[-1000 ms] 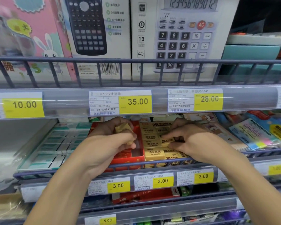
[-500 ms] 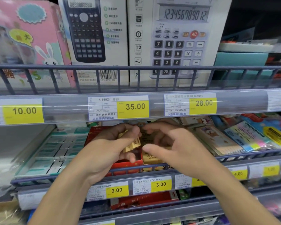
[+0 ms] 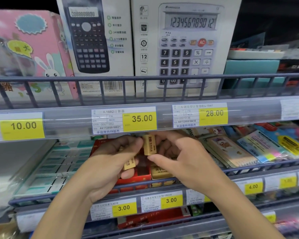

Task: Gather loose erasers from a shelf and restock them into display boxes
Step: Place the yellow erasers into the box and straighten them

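Note:
A tan eraser (image 3: 150,144) with red print stands upright between my two hands, just under the upper shelf's price rail. My left hand (image 3: 110,163) touches its top left side with the fingertips and also holds a second tan eraser (image 3: 129,163) in its curled lower fingers. My right hand (image 3: 183,159) pinches the upright eraser, thumb below and fingers behind. Beneath the hands sits a red display box (image 3: 136,176) and a yellow box of erasers (image 3: 160,172), both largely hidden.
The middle shelf's blue wire rail (image 3: 59,195) runs in front of the boxes. Green-and-white erasers (image 3: 59,163) lie to the left, notebooks and sticky notes (image 3: 248,149) to the right. Calculator boxes (image 3: 179,45) stand on the upper shelf behind its rail.
My right hand left the yellow box and rose to meet the left hand. An eraser now stands upright between both hands, higher than before.

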Action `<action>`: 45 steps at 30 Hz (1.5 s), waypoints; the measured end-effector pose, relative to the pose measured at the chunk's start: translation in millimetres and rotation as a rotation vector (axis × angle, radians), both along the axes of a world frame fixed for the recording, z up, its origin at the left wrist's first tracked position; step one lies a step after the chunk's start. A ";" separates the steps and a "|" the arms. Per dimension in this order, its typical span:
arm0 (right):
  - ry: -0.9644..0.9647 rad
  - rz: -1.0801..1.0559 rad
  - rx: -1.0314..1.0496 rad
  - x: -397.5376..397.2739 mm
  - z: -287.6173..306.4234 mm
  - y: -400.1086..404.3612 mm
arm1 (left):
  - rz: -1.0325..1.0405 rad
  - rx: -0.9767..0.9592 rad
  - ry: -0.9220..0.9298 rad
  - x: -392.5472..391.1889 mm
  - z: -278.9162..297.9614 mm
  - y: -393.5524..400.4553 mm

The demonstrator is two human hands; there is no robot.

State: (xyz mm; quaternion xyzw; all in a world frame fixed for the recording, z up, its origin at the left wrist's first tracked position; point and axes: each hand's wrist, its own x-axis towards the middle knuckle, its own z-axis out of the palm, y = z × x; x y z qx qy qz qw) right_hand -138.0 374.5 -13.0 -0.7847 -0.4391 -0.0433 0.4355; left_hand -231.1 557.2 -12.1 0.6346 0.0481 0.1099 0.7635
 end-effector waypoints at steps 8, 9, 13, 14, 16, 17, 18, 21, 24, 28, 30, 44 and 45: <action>0.031 0.010 0.005 -6.1 -4.7 1.4 | -0.050 0.095 -0.003 3.5 -5.3 5.7; 0.000 -0.027 0.014 -5.9 -5.6 2.7 | -0.058 0.108 -0.008 3.5 -5.8 6.3; 0.002 -0.072 0.092 -5.1 -5.0 5.6 | -0.084 0.123 -0.010 3.6 -6.4 8.4; 0.030 -0.062 0.101 -4.1 -4.5 4.9 | -0.089 0.133 -0.003 3.2 -6.0 8.9; 0.082 -0.039 0.093 -1.9 -2.1 2.4 | -0.099 0.154 0.011 3.0 -5.7 9.2; 0.094 -0.037 0.078 -0.2 -0.9 0.3 | -0.093 0.158 0.014 2.9 -5.4 8.4; 0.099 -0.040 0.062 2.2 0.9 -3.1 | -0.075 0.150 0.016 3.1 -5.2 7.4; 0.127 -0.080 0.005 17.8 6.6 -17.7 | -0.007 0.073 0.017 5.6 -4.3 4.6; 0.216 -0.113 -0.040 37.8 13.3 -34.0 | 0.028 0.046 0.033 5.9 -1.5 0.5; 0.182 -0.070 -0.244 51.1 19.6 -48.6 | 0.054 0.093 0.059 5.4 -1.6 2.1; 0.144 -0.039 -0.340 52.7 20.2 -50.6 | 0.058 0.090 0.062 5.2 -1.4 2.7; -0.093 0.007 -0.642 56.5 7.1 -43.5 | 0.024 0.051 0.070 5.2 -0.8 -0.5; -0.096 0.012 -0.634 57.0 6.5 -43.0 | 0.018 0.059 0.073 5.3 -0.8 -0.3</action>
